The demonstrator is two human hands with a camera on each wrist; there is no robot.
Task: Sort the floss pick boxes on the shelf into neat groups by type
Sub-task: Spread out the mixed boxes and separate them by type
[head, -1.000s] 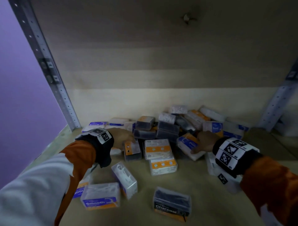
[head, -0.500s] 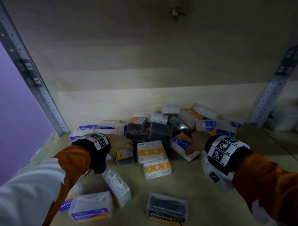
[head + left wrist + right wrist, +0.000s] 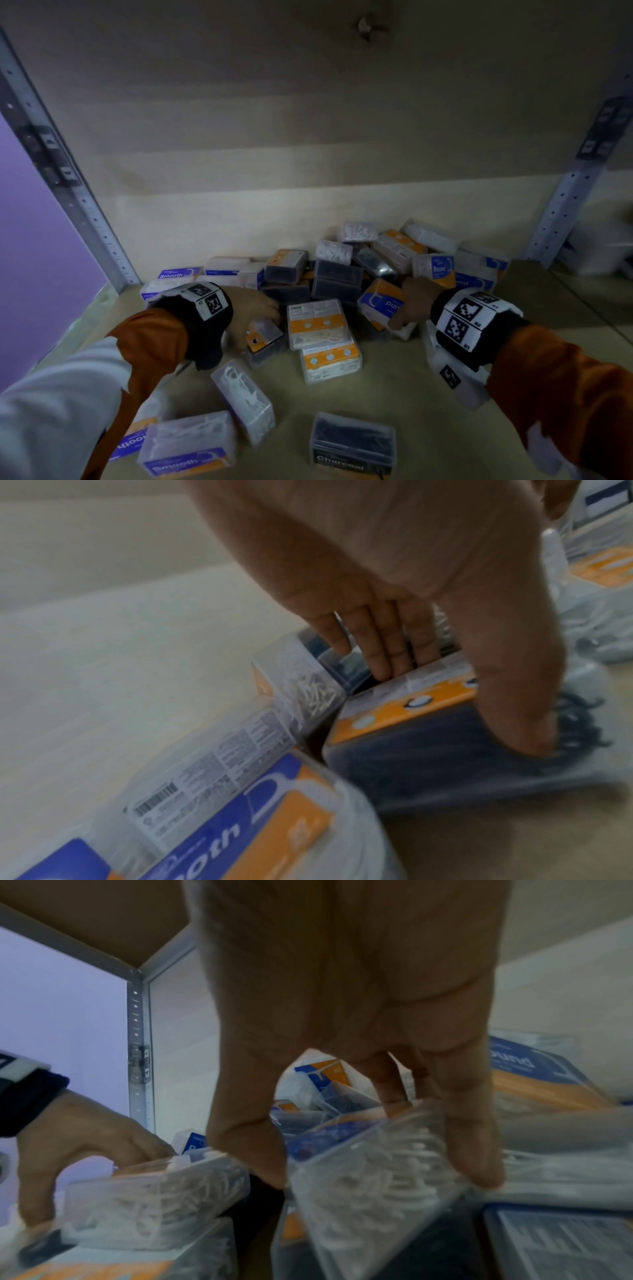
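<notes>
Floss pick boxes lie heaped on the wooden shelf [image 3: 428, 387]. My left hand [image 3: 263, 318] grips a dark-picks box with an orange label [image 3: 265, 342] at the pile's front left. In the left wrist view its fingers [image 3: 387, 656] hook the far edge and the thumb presses the near side of that box [image 3: 428, 750]. My right hand [image 3: 402, 305] holds a clear box labelled Round [image 3: 382, 299], tilted on the pile. In the right wrist view thumb and fingers [image 3: 472, 1150] pinch this white-picks box [image 3: 359, 1204].
Two orange-label boxes [image 3: 317, 322] lie between my hands. Near the front are a Smooth box [image 3: 185, 445], a clear box [image 3: 245, 397] and a Charcoal box [image 3: 352, 445]. More Smooth boxes [image 3: 178, 274] sit at the back left. Metal uprights [image 3: 85, 212] flank the shelf.
Both hands stay on the same boxes. The head view has shifted a little to the left and down; the boxes themselves have hardly moved.
</notes>
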